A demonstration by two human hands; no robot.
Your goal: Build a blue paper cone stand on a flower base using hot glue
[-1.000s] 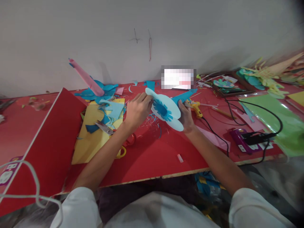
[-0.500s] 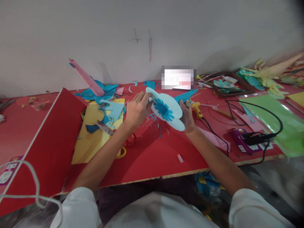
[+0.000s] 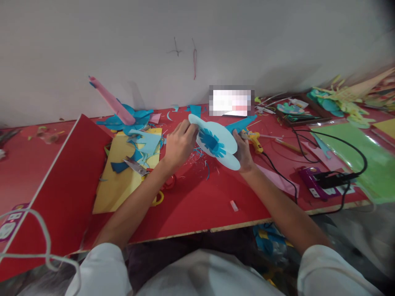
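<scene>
Reaching over the worktop's (image 3: 197, 209) front edge, the left hand (image 3: 180, 142) pinches a pale-blue cutout (image 3: 224, 135), the right hand (image 3: 243, 153) grips the blue piece (image 3: 242, 123) behind; the left forearm (image 3: 138, 201) partly hides scissors (image 3: 135, 166).

No readable text, brands, numbers, signs

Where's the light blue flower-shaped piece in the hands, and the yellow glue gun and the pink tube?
Light blue flower-shaped piece (image 3: 212, 141): head view, on its darker blue centre.
Yellow glue gun (image 3: 255, 142): head view, on its yellow body.
Pink tube (image 3: 112, 101): head view, midway along its length.
</scene>
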